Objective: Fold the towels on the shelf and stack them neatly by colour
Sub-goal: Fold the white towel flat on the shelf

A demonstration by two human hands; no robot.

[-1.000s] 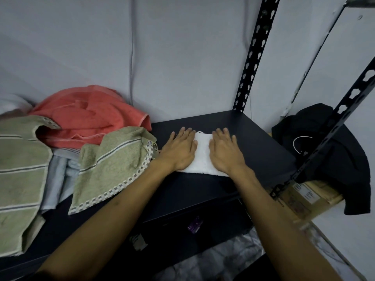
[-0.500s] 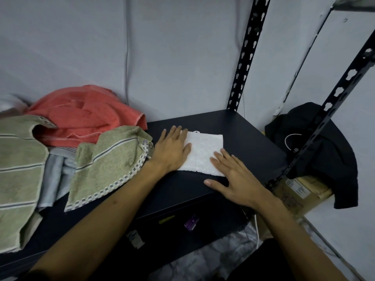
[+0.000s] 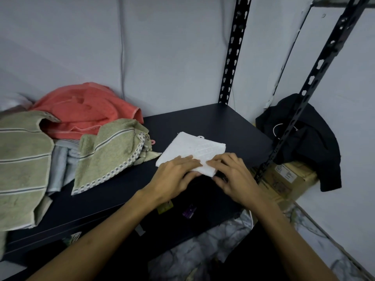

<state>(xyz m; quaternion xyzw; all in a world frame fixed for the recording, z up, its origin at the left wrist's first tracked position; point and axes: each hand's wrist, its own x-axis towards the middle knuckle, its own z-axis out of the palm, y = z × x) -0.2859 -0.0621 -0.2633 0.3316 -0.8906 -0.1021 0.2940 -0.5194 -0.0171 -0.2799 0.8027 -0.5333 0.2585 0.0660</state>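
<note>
Right hand back beside left hand, white towel.

Two bare forearms come up from the bottom edge, each ending in a bare hand. The left hand and the right hand carry no ring, watch, glove or band that shows. No sleeve reaches the visible part of either arm; both are uncovered from the wrist to the frame's edge. The nails look short and plain, though dim light blurs them.
</note>
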